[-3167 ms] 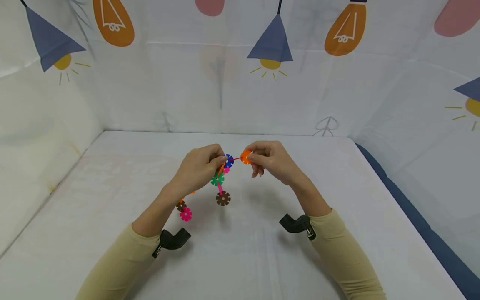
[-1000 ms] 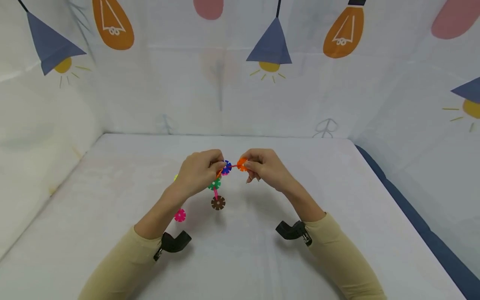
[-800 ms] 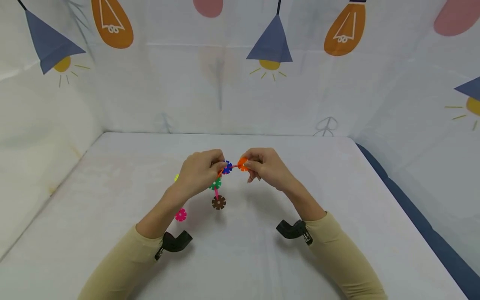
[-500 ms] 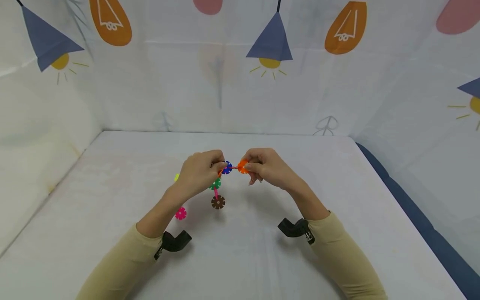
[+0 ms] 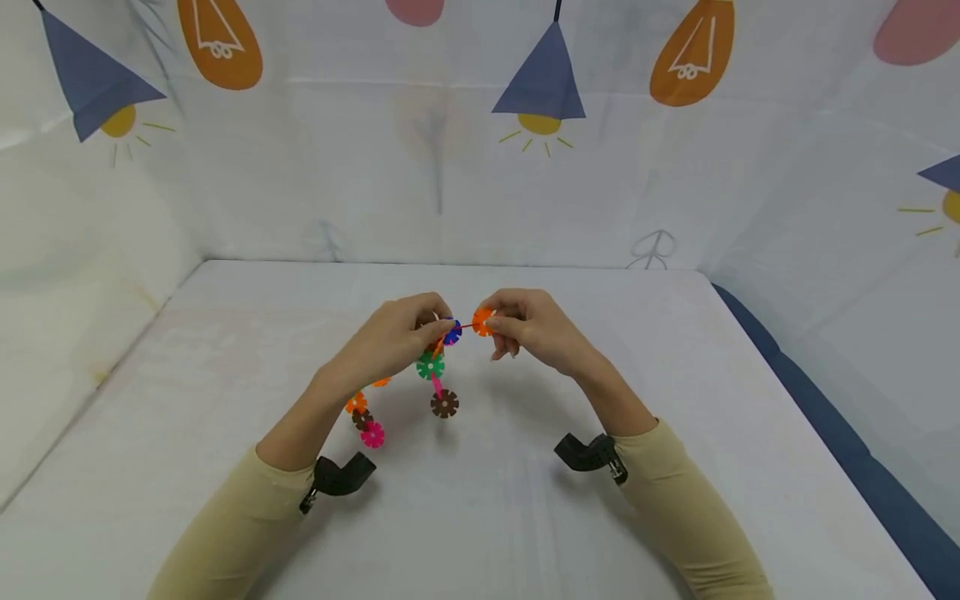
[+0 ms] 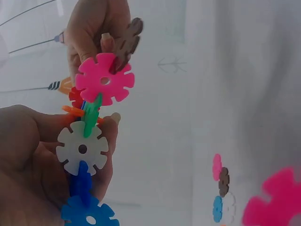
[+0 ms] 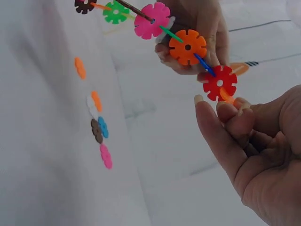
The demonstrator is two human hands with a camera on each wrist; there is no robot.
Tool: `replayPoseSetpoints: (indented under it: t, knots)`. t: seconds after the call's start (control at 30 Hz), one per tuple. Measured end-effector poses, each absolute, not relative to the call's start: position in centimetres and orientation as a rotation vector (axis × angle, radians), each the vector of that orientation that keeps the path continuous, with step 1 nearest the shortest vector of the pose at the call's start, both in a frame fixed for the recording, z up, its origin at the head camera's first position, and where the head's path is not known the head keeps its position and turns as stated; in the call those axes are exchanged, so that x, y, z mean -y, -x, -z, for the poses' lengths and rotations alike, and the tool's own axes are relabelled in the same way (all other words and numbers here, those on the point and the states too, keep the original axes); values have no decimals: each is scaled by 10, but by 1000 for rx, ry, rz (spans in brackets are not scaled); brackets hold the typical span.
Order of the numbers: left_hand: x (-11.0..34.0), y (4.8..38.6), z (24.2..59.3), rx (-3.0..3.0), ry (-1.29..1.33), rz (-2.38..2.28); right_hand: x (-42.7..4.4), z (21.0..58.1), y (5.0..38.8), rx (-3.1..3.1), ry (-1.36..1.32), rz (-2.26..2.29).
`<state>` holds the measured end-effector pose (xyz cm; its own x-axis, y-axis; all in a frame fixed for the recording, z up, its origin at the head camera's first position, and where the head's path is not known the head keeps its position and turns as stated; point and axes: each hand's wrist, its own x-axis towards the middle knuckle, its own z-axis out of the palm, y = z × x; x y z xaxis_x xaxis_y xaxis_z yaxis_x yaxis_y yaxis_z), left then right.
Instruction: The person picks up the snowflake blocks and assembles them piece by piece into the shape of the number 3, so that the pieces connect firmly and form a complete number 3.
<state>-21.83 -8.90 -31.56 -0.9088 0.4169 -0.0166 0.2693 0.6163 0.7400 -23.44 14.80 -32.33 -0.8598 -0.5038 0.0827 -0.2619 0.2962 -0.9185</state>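
Observation:
Both hands work over the middle of the table on a chain of slotted plastic snowflake discs. In the head view, my left hand pinches the chain beside a blue disc. From there hang a green disc and, lowest, a brown disc. Thumb and finger of my right hand pinch an orange disc, seen edge-on in the right wrist view, where it meets a red disc. The left wrist view has a white disc against the left fingers, with a pink disc above.
Loose snowflake discs lie on the white table near the left forearm, among them pink, brown and orange. The right wrist view also has a light blue disc there. Printed white curtains enclose the table.
The left forearm has shifted left, uncovering orange and brown discs on the table. The right hand has risen slightly with its orange disc. Both hands keep their hold.

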Motion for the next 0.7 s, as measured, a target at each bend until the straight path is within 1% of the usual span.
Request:
replayPoseSetpoints:
  t: [0.3, 0.57, 0.7]
  knots:
    - [97, 222, 312, -2448, -608, -1183, -141, 330, 239, -2203, 630, 1789]
    - [100, 223, 311, -2442, -603, -1241, -139, 341, 247, -1936, 627, 1980]
    - [100, 223, 309, -2475, -570, -1280, -139, 347, 251, -1915, 617, 1996]
